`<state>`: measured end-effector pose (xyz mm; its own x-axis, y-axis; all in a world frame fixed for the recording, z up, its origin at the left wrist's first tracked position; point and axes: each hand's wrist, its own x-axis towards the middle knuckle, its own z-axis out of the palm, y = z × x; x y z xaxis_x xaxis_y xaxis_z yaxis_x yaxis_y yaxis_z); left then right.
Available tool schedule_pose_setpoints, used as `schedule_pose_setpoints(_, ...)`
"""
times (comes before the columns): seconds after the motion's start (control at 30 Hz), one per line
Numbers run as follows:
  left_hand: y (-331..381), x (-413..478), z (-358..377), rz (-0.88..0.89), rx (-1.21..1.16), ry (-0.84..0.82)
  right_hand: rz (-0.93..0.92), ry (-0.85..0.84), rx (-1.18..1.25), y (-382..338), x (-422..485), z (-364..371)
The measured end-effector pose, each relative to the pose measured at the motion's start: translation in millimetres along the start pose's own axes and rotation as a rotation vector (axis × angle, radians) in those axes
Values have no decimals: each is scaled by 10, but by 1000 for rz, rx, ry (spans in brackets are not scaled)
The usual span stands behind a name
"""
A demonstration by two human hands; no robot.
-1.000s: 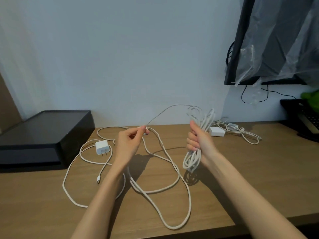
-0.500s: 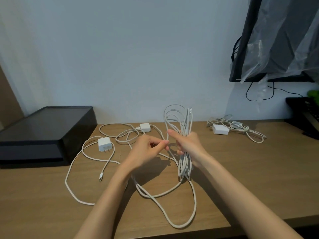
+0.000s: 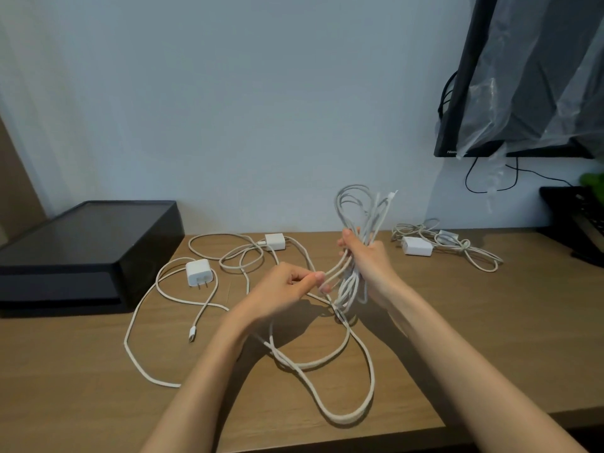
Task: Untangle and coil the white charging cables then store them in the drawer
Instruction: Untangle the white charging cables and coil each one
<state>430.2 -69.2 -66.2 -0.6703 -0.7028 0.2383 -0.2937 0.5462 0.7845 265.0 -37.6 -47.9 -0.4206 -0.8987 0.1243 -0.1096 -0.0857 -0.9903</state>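
white charging cable (image 3: pixel 354 223) is partly coiled, loops clamped in the right hand (image 3: pixel 371 264), left hand (image 3: pixel 281 287) fingers (image 3: pixel 310 276) pinching the next strand; its tail and other cables (image 3: pixel 457 246) lie on the surface (image 3: pixel 81 371), none stored.

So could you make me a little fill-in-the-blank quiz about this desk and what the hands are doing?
1. The right hand grips a coiled bundle of ____ cable while the left hand pinches one strand.
2. The box at the left end of the table is ____.
3. Clear ____ drapes the wall screen.

Missing words: white; black; plastic.
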Motion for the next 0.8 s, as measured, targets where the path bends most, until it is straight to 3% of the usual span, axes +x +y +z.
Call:
schedule_pose_setpoints(0.13, 3, 5, -34, 5, -76, -17, 21, -47, 314, -43, -30, -81)
schedule_pose_setpoints(0.37, -9, 28, -121, -45, -144, 121, 25, 93, 615, -113, 22, -226)
schedule_pose_setpoints(0.6, -219, 37, -293, -162, -129, 369, 5, -60, 414, -119, -20, -361)
schedule_pose_setpoints(0.8, -348, 23, -400, -201, -47, 590, 86, -245, 45, -42, -37, -513)
